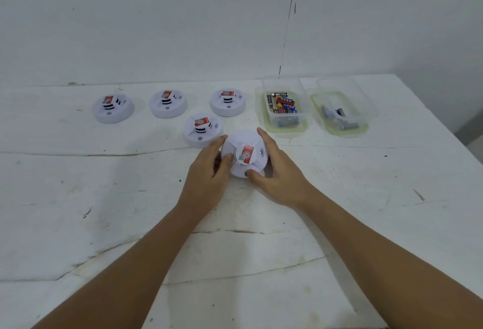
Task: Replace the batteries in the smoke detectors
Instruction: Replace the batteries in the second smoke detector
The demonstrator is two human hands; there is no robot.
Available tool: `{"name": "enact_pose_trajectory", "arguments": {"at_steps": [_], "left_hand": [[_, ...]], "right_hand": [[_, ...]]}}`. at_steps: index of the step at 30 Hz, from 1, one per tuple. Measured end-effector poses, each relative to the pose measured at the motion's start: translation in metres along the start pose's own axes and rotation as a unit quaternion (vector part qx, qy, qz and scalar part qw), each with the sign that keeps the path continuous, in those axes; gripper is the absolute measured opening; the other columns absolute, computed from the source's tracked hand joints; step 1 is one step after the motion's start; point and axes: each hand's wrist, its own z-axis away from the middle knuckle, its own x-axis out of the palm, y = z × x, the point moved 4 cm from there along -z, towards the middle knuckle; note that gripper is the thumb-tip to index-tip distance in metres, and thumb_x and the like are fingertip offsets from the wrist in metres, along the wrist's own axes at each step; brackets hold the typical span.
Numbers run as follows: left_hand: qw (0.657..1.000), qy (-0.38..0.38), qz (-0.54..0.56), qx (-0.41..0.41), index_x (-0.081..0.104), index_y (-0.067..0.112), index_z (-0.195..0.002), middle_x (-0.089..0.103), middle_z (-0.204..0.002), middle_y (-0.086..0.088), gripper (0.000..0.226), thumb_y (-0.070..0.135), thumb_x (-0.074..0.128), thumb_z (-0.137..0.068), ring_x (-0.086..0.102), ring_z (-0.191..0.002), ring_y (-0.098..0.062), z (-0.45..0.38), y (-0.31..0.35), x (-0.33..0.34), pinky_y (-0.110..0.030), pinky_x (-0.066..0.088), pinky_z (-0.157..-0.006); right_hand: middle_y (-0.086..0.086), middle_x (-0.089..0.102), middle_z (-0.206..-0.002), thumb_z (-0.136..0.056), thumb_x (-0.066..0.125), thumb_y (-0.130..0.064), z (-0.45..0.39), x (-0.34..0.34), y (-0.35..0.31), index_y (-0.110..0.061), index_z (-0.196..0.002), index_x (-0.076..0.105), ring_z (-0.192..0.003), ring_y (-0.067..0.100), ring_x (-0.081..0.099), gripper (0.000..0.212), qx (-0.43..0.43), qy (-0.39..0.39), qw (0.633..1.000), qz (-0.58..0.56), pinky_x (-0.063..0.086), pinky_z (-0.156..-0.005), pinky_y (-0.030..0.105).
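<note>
White scuffed table (104, 198), plain wall behind. Both hands on one smoke detector (244, 155) mid-table: left hand (209, 172) curled round left rim, right hand (277, 169) cupping right side, thumb at front edge, so grip pinching it from both sides. Four more detectors (202, 130) behind, five total. Two clear tubs right: batteries tub (285, 105), second tub (339, 111) with few bits.

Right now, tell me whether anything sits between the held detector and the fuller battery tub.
Nothing visible does. The held detector, gripped by left hand and right hand, has bare table between it and the fuller battery tub. The nearest other detector lies on its opposite side.
</note>
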Motion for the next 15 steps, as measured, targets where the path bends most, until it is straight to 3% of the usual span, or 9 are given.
{"name": "enact_pose_trajectory", "arguments": {"at_steps": [5,9,15], "left_hand": [[1.0,-0.001,-0.005,0.008,0.048,0.023,-0.151,0.067,-0.125,-0.001,0.044,0.032,0.05,-0.108,0.061,-0.106,-0.009,-0.001,0.0016,-0.0003,0.0,0.043,-0.08],[1.0,0.001,-0.005,0.011,0.05,0.022,-0.15,0.068,-0.123,-0.002,0.042,0.029,0.05,-0.108,0.059,-0.101,-0.006,-0.0005,0.0036,-0.0005,0.0,0.041,-0.08],[1.0,0.002,-0.012,0.016,0.051,0.025,-0.149,0.067,-0.12,0.003,0.041,0.027,0.05,-0.108,0.058,-0.1,-0.004,0.001,0.003,-0.0014,0.001,0.038,-0.079]], "right_hand": [[-0.018,0.04,-0.161,-0.084,0.063,-0.051,-0.0002,-0.0005,-0.0001,-0.037,-0.165,0.011,-0.145,0.007,0.044,0.097,0.005,-0.002,1.0,0.005,0.044,-0.116,0.046],[-0.017,0.041,-0.161,-0.089,0.067,-0.04,0.0,-0.0006,0.0017,-0.032,-0.166,0.012,-0.143,0.005,0.044,0.095,-0.003,0.003,1.0,0.009,0.044,-0.116,0.042],[-0.014,0.041,-0.161,-0.088,0.066,-0.042,0.0001,0.001,0.0005,-0.03,-0.166,0.013,-0.143,0.007,0.044,0.095,-0.004,0.004,1.0,0.008,0.044,-0.116,0.043]]}}
